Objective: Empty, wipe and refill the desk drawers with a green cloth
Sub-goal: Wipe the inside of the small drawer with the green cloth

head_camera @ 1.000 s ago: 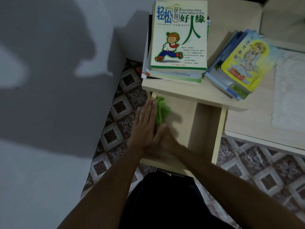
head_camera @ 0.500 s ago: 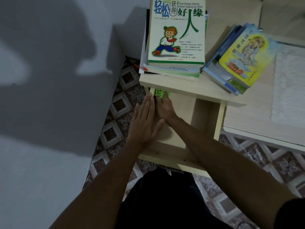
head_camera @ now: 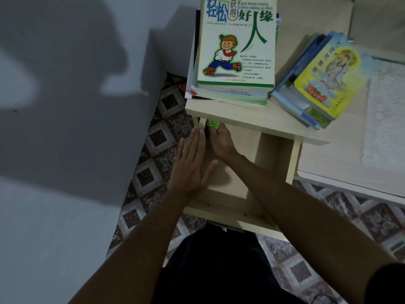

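Drawer point(head_camera: 232, 187) pulled out from under the tabletop point(head_camera: 252, 125), light wood, bottom bare where visible. Left hand point(head_camera: 192, 165) laid flat along the left wall of the drawer, fingers straight and pressed together, thumb spread to the right, holding nothing. Right hand point(head_camera: 221, 142) reached to the far left corner of the drawer, pressing on the green cloth point(head_camera: 212, 123); fingertips hidden under the tabletop edge, so cannot tell whether the grip is curled round the cloth or only flat upon it. Only a small green part of the cloth seen, just beside the left fingertips. On the tabletop above, a stack of books point(head_camera: 236, 47) with a cartoon boy on the top cover; to the right, a second, tilted pile point(head_camera: 317, 84) with a yellow cover on top. Farther right, a white lace mat point(head_camera: 388, 115). Below, patterned floor tiles point(head_camera: 157, 137); at left, a grey wall point(head_camera: 65, 150) with shadows.
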